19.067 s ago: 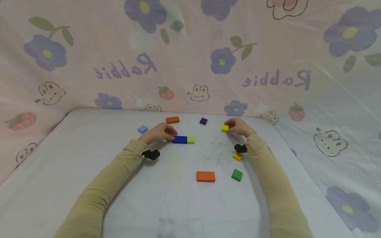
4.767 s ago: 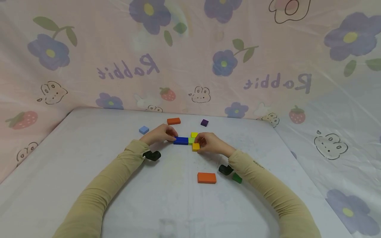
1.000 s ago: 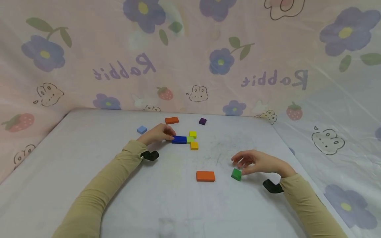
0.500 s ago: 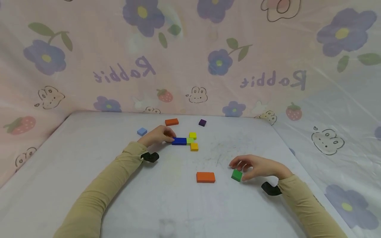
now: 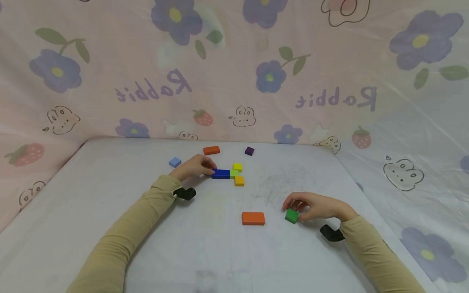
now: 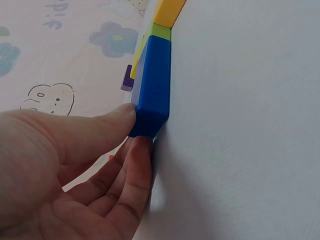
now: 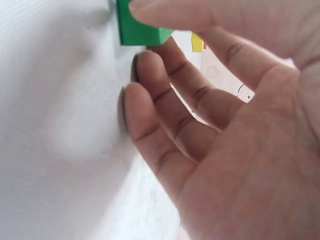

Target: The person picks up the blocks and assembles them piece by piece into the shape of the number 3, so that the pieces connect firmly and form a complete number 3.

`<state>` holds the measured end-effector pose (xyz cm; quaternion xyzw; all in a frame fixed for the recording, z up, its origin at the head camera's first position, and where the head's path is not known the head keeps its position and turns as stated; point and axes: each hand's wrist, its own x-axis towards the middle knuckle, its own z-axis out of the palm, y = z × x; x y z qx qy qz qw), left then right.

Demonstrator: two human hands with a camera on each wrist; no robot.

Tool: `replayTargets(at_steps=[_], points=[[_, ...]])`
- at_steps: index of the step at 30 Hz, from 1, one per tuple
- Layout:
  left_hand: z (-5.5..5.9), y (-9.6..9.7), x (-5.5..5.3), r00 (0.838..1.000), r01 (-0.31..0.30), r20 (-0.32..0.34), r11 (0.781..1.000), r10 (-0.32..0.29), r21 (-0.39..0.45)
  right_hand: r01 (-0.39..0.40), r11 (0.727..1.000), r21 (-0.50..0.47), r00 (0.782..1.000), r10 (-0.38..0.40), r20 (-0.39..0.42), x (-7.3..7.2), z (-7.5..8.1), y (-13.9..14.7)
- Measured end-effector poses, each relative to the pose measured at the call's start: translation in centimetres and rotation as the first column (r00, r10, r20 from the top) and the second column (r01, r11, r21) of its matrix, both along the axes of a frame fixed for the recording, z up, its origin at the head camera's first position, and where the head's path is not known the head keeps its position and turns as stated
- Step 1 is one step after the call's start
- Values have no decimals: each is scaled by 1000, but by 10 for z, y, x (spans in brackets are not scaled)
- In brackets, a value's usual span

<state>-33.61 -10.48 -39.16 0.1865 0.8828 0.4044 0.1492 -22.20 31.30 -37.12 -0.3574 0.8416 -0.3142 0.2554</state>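
My left hand (image 5: 195, 167) pinches the near end of a dark blue rectangular block (image 5: 221, 174); in the left wrist view its thumb (image 6: 117, 120) lies on that end. A lime green block (image 5: 234, 174) sits at the blue block's far end. Flanking the lime piece are a yellow block (image 5: 237, 167) behind and an amber block (image 5: 239, 181) in front. To the right, my right hand (image 5: 320, 206) holds a green block (image 5: 291, 216) on the table, thumb on its right side and fingers curled round past it. The right wrist view shows the thumb over the green block (image 7: 142, 34).
An orange rectangular block (image 5: 253, 218) lies left of the green one, nearer the front. At the back are another orange block (image 5: 211, 150), a purple block (image 5: 249, 151) and a light blue block (image 5: 175, 162). A printed curtain (image 5: 227, 81) rises behind the white table (image 5: 176, 252).
Since the oldest frame, the yellow and amber blocks have come beside the lime block. The right hand then moved to the green block and its fingers closed around it. The left hand stayed put.
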Motion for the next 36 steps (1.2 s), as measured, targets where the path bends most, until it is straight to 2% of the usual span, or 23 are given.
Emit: replayTargets(at_steps=[12,26,36], points=[[0,-2,0,1000,-7,10,1000,7,23,-27,1000,-14,1000,27,14,-3,-2,-1],[-1,-2,-1,1000,2,6,1000,-2,0,-21,999,-26,999,21,29,-4,-2,-4],[-1,1,-3,1000,0,0,1000,0,-20,-34,999,-18,999,33,-24,-13,6,-11]])
